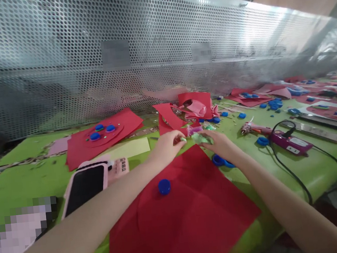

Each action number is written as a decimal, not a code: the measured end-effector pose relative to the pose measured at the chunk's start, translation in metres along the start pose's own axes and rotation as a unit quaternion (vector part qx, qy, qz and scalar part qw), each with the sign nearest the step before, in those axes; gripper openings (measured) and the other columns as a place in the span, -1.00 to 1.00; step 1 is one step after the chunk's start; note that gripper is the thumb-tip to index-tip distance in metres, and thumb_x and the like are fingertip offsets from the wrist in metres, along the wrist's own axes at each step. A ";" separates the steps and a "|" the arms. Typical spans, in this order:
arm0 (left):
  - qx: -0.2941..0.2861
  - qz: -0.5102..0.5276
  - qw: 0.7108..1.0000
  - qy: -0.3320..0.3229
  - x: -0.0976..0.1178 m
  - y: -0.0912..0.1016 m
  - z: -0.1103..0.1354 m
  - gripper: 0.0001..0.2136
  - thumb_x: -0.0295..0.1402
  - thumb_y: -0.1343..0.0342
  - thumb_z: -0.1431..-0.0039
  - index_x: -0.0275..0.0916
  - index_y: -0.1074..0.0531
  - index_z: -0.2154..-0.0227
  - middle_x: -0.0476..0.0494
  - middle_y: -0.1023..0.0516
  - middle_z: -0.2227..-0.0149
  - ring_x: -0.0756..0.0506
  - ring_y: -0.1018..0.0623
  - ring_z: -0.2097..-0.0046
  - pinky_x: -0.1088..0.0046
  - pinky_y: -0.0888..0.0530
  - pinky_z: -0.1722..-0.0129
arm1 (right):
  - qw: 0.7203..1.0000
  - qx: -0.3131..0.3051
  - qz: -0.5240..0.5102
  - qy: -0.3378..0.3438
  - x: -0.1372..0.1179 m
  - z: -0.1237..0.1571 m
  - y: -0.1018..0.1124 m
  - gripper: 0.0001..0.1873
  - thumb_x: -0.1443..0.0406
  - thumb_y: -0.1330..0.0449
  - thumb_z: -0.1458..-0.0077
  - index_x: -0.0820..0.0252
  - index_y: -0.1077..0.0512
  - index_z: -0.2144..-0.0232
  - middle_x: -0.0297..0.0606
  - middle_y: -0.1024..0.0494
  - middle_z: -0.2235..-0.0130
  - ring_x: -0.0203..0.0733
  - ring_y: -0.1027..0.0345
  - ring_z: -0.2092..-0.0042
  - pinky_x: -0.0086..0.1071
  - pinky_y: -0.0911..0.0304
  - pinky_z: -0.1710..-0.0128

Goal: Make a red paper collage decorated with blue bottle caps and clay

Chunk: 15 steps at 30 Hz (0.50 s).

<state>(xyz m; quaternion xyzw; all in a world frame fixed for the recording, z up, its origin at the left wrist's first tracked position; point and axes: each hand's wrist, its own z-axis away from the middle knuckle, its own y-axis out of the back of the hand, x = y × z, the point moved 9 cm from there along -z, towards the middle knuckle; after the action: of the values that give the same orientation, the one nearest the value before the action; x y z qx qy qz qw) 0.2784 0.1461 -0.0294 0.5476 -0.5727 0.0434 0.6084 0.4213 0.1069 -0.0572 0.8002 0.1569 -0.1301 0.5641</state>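
On the green table, a sheet of red paper lies nearest the person, with one blue cap resting on it. Just past the paper's far corner, the left hand pinches a small pale-green piece between its fingertips, while the right hand holds a crumpled green wrapper beside it. A phone lies left of the paper; farther back, three more caps sit on another red sheet.

Pink-cased phone, perf. metal panel behind, purple pwr strip w/ blk plug
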 end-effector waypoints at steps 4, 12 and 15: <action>0.017 -0.023 0.999 -0.040 0.011 -0.008 -0.006 -0.88 -0.35 -0.09 -0.16 -0.29 -0.42 0.29 -0.05 -0.50 0.31 -0.04 -0.50 0.28 0.28 -0.45 0.20 | 0.996 0.036 -0.069 0.050 -0.014 0.007 0.012 -0.62 0.41 -0.19 -0.02 0.20 -0.36 0.06 -0.19 -0.53 0.13 -0.14 -0.43 0.13 -0.24 -0.34 0.10; 0.082 -0.044 0.994 -0.048 0.017 0.007 0.003 -0.88 -0.41 -0.21 -0.03 -0.24 -0.42 0.34 -0.02 -0.56 0.38 -0.01 -0.52 0.32 0.49 -0.42 0.33 | 0.987 0.056 -0.106 0.107 -0.032 0.012 0.019 -0.60 0.36 -0.16 -0.03 0.20 -0.37 0.02 -0.13 -0.50 0.05 -0.07 -0.37 0.02 -0.20 -0.29 0.03; 0.108 -0.069 0.989 -0.069 0.022 0.010 0.004 -0.91 -0.38 -0.24 -0.01 -0.23 -0.47 0.40 -0.04 -0.56 0.36 -0.03 -0.51 0.34 0.44 -0.43 0.34 | 0.986 0.064 -0.109 0.112 -0.034 0.014 0.020 -0.59 0.34 -0.15 -0.03 0.15 -0.37 0.01 -0.15 -0.50 0.05 -0.05 -0.36 0.01 -0.17 -0.28 0.02</action>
<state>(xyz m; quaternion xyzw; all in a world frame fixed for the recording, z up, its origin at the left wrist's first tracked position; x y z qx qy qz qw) 0.2769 0.1348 -0.0078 0.6501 -0.5658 0.0253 0.5066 0.3980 0.0839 -0.0311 0.8220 0.2970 -0.1101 0.4733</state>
